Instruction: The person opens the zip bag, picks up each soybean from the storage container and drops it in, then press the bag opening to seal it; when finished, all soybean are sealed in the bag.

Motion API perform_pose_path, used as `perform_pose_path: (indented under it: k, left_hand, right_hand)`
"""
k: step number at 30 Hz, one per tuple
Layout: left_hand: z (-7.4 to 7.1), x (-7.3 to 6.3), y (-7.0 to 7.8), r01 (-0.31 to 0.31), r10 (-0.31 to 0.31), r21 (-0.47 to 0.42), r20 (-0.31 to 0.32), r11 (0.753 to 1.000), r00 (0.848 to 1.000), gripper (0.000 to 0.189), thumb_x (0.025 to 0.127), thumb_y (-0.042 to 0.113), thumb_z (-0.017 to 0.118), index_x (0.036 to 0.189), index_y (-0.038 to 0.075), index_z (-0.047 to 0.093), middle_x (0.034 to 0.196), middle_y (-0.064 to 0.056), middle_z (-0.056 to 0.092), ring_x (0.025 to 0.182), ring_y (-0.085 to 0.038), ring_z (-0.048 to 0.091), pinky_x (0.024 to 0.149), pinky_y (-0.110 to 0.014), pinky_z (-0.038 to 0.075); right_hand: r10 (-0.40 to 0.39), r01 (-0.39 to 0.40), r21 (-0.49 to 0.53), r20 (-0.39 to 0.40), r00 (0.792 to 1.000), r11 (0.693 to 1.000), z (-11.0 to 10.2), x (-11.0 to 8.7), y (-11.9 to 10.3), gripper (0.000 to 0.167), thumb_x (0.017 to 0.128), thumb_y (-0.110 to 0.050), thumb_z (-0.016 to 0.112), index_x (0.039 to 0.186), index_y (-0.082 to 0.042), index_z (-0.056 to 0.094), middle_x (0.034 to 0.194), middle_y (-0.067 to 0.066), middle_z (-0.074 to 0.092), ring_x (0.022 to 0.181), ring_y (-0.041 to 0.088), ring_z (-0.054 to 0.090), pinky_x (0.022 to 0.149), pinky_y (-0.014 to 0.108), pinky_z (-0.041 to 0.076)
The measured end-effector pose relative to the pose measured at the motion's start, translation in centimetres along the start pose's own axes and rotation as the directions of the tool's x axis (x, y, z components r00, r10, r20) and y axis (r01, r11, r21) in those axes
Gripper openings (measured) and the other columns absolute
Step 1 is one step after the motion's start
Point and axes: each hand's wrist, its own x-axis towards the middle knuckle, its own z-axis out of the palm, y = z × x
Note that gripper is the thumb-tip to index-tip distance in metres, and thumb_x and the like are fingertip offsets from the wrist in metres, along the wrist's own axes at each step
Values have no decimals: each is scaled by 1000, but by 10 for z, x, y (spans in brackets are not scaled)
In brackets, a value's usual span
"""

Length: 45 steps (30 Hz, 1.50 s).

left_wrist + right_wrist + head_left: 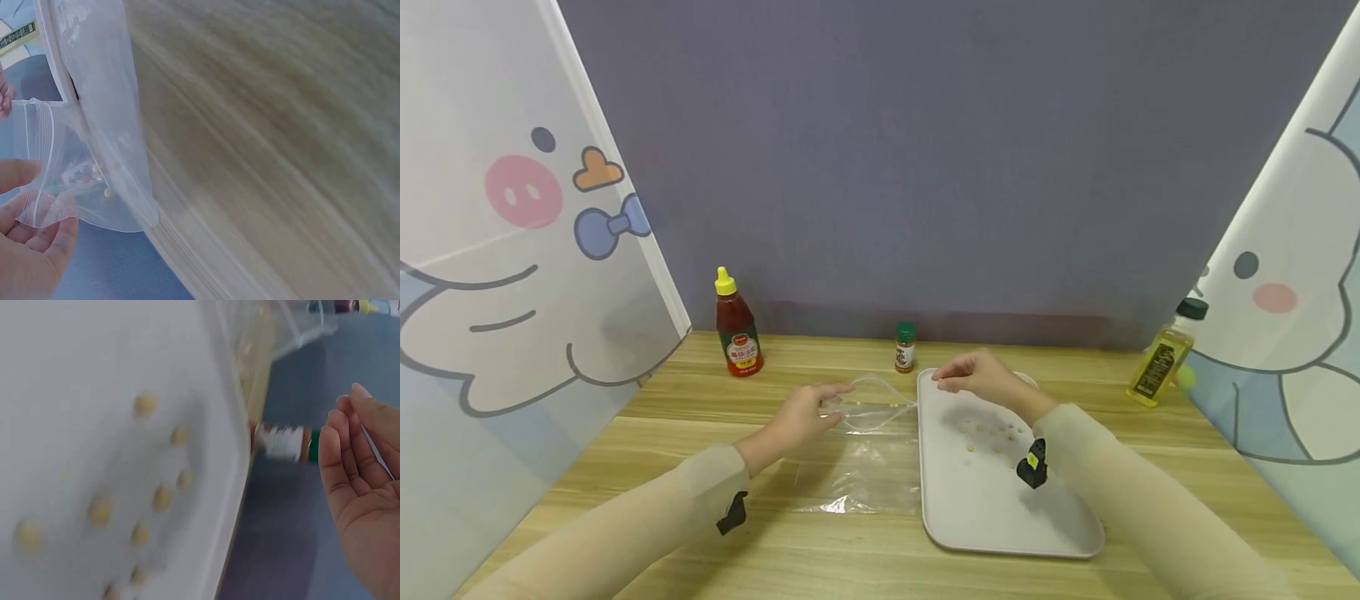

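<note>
A clear zip-lock bag (865,467) lies flat on the table, its mouth spread wide. My left hand (801,421) holds the left side of that mouth; in the left wrist view the fingers (59,240) curl behind the film, thumb in front. A few small yellow beans (108,192) show within the bag. Over the far left part of the white tray (985,517) hovers my right hand (988,383). Its thumb and fingertips (359,394) come together, and nothing shows between them. Several round yellow beans (145,403) lie scattered on the tray.
A ketchup bottle (741,333) stands at the back left. Behind the bag and tray is a small green-capped spice jar (905,350). An oil bottle (1161,362) stands at the back right. Panels enclose the wooden table (820,558) at the back and sides.
</note>
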Motion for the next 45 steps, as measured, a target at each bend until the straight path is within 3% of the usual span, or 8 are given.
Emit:
perform_pose_path:
  k: [6, 12, 17, 22, 26, 35, 40, 45]
  left_hand:
    - [1, 0, 1, 25, -25, -2, -6, 1000, 1000, 46, 82, 4, 74, 126, 8, 64, 121, -14, 67, 102, -30, 67, 86, -43, 56]
    - [2, 2, 5, 46, -46, -14, 11, 999, 999, 46, 82, 4, 74, 126, 10, 65, 119, -16, 68, 99, -30, 66, 81, -40, 58]
    - [2, 2, 5, 19, -18, -17, 16, 1000, 1000, 44, 82, 2, 73, 125, 9, 65, 123, -13, 67, 101, -28, 66, 82, -41, 57]
    - [1, 2, 4, -16, 17, -13, 24, 1000, 1000, 44, 83, 2, 72, 126, 6, 64, 123, -14, 66, 101, -29, 66, 82, -41, 58]
    - [2, 1, 2, -40, 40, 0, 20, 999, 999, 44, 82, 2, 73, 126, 5, 64, 123, -15, 66, 100, -29, 67, 82, -41, 57]
    - [2, -2, -1, -38, 39, -30, 18, 999, 999, 46, 81, -1, 72, 125, 3, 63, 125, -18, 65, 101, -31, 67, 85, -43, 57]
    - [3, -3, -1, -14, 14, -26, 12, 1000, 1000, 47, 80, -1, 72, 126, 5, 63, 127, -17, 63, 103, -32, 67, 89, -44, 56]
    - [3, -4, -2, -41, 41, -15, 11, 999, 999, 49, 80, -3, 72, 127, 4, 62, 129, -17, 62, 105, -35, 66, 90, -45, 55]
  right_hand:
    - [-65, 64, 35, 28, 997, 997, 21, 15, -21, 19, 88, -8, 70, 104, 3, 72, 100, 17, 74, 86, 21, 69, 81, 42, 58]
    - [-75, 74, 17, 46, 996, 997, 42, 28, -36, 19, 86, -11, 72, 102, -1, 73, 98, 12, 75, 84, 13, 69, 79, 35, 58]
    - [-113, 113, 5, 61, 992, 994, 57, 37, -43, 18, 88, -11, 71, 101, 1, 73, 92, 13, 75, 75, 13, 67, 75, 43, 59]
    - [-95, 97, -46, 48, 994, 994, 65, 41, -45, 19, 88, -11, 70, 102, 2, 73, 91, 10, 75, 78, 22, 69, 68, 28, 58]
    - [-86, 88, -44, 58, 995, 995, 64, 42, -44, 19, 89, -10, 69, 104, 1, 73, 94, 12, 75, 82, 25, 70, 69, 25, 58]
    - [-60, 60, -21, 35, 998, 998, 52, 35, -36, 20, 89, -12, 69, 106, -1, 73, 98, 11, 75, 82, 16, 70, 72, 27, 58]
    - [-28, 28, -4, -1, 1000, 1000, 35, 27, -27, 17, 89, -12, 68, 103, -4, 75, 96, 18, 74, 75, 17, 65, 72, 37, 56]
    - [2, -2, -25, -2, 1000, 1000, 19, 17, -11, 18, 89, -9, 67, 103, 1, 73, 90, 17, 73, 71, 17, 63, 76, 52, 55]
